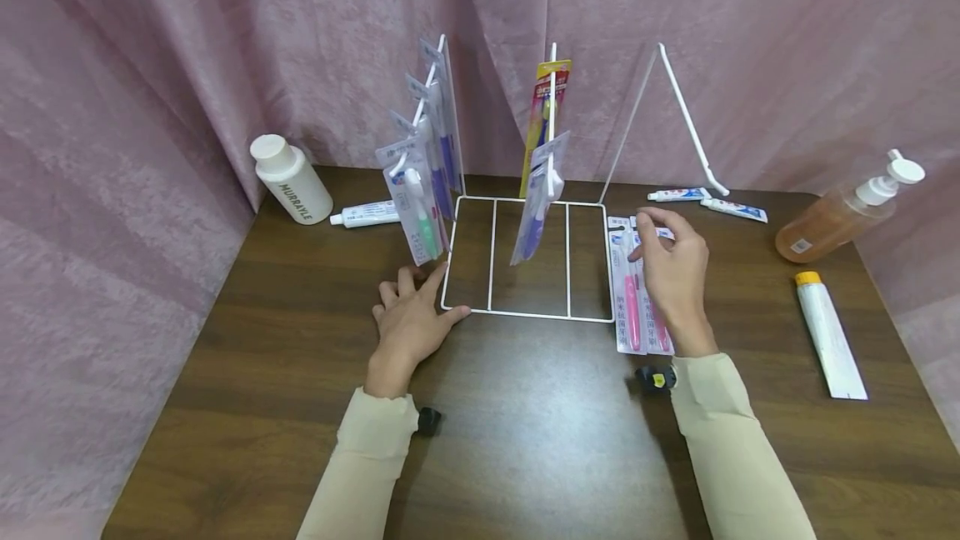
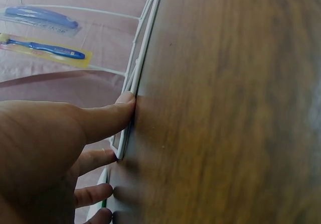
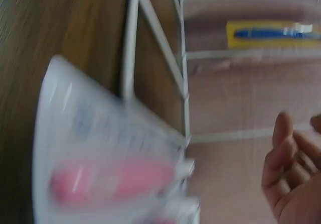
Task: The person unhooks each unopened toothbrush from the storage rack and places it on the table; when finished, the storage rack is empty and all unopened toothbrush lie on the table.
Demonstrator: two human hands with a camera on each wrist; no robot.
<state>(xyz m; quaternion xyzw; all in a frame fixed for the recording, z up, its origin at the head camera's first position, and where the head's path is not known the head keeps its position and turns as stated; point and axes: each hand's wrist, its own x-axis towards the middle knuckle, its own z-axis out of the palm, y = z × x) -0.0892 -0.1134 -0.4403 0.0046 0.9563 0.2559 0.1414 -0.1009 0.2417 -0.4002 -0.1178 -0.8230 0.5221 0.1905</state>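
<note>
Fingers of the left hand [image 1: 411, 319] spread apart at the near left corner of the white wire rack [image 1: 528, 314], the thumb touching its front bar. Loosely bent, those of the right hand [image 1: 677, 269] hang over the upper ends of two pink toothbrush packs [image 1: 633, 315]; whether a fingertip touches them, I cannot tell. Both packs lie side by side along the rack's right edge, lower ends reaching past the front bar. Overhead, the right hook [image 1: 688, 119] juts bare, with a wide gap between it and the middle hook's yellow pack [image 1: 537, 102] and purple-handled pack [image 1: 534, 223]. Dark tabletop [image 1: 540, 432] stretches broad between the forearms, up to the front bar. Farther right, well apart from the hand, a yellow-capped tube [image 1: 831, 344] lies near the table's side edge.
</note>
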